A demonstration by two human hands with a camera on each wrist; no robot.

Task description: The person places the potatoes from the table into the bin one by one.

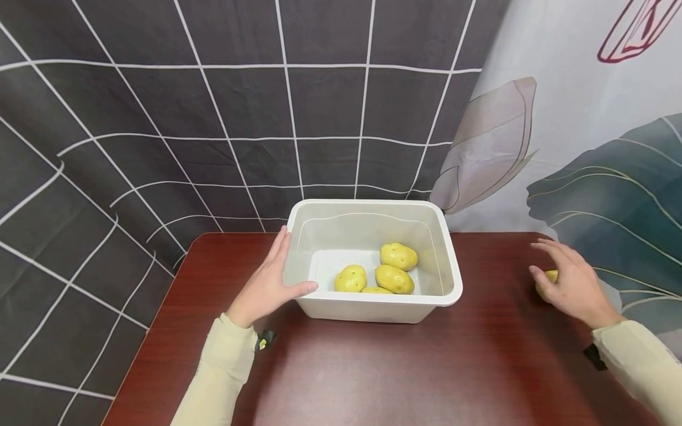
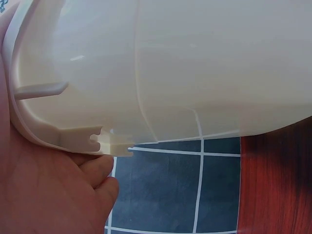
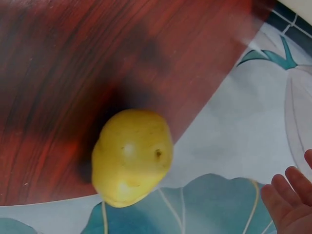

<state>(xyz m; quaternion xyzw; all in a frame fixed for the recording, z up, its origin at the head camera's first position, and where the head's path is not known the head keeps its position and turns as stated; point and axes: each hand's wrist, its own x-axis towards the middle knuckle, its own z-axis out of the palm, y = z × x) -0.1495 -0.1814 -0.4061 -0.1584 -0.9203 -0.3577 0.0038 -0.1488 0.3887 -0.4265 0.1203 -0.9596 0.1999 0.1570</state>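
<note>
Against the left end of a white plastic bin (image 1: pixel 367 307) rests my left hand (image 1: pixel 270 281), its fingers straight along the rim and the thumb at the near corner. The left wrist view has that hand (image 2: pixel 53 190) touching the underside of the bin's rim (image 2: pixel 10 73). Several yellow potatoes (image 1: pixel 394 279) lie on the bin floor. My right hand (image 1: pixel 572 287) hovers at the table's right edge, beside and partly over another potato (image 1: pixel 552 276). In the right wrist view its relaxed fingers stand apart from this potato (image 3: pixel 131 158).
Under the bin is a dark red wooden table (image 1: pixel 367 373). A black cloth with white grid lines (image 1: pixel 325 100) hangs behind and to the left. Along the right side hangs a pale cloth with leaf drawings (image 1: pixel 613 195), close to the table edge.
</note>
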